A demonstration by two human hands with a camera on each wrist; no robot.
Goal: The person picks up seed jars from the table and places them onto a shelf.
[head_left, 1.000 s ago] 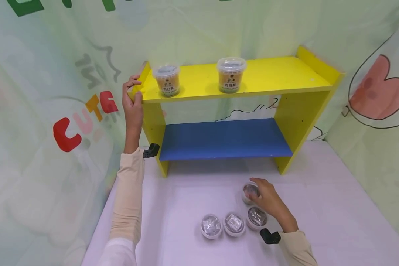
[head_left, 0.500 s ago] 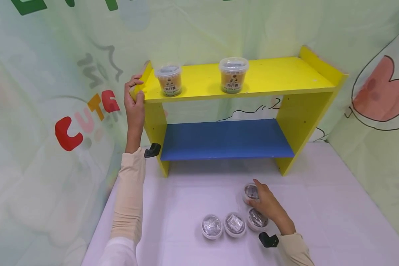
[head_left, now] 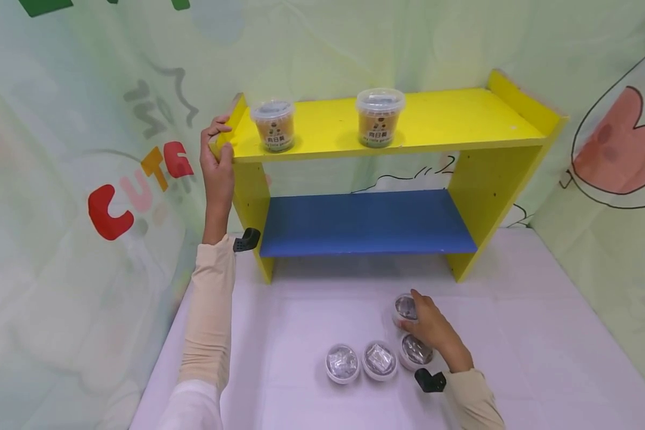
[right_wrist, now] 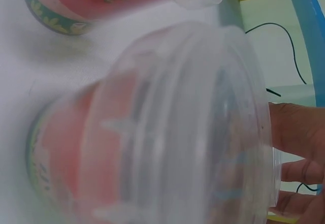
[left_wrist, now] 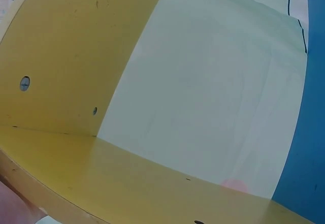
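In the head view my left hand [head_left: 218, 170] grips the upper left corner of a yellow shelf unit [head_left: 322, 128], fingers over its raised side edge and thumb at the front. My right hand [head_left: 434, 327] holds a clear lidded plastic cup [head_left: 405, 308] standing on the table, thumb and fingers curled round its lid. Just in front of it stands another lidded cup [head_left: 418, 349], which fills much of the right wrist view and partly hides the right fingers [right_wrist: 297, 132]. Two more cups, a middle one [head_left: 378, 360] and a left one [head_left: 341, 363], stand beside it.
On the yellow top board are two labelled cups, one at the left [head_left: 276, 128] and one near the middle [head_left: 379, 119]. A blue lower board [head_left: 365, 221] spans the unit. The table has a pale cloth [head_left: 527, 334]; printed curtains [head_left: 86, 310] hang around it.
My right fingers have closed in on the far table cup, now around its lid. The left hand keeps its hold on the shelf corner, and the cups stay in place.
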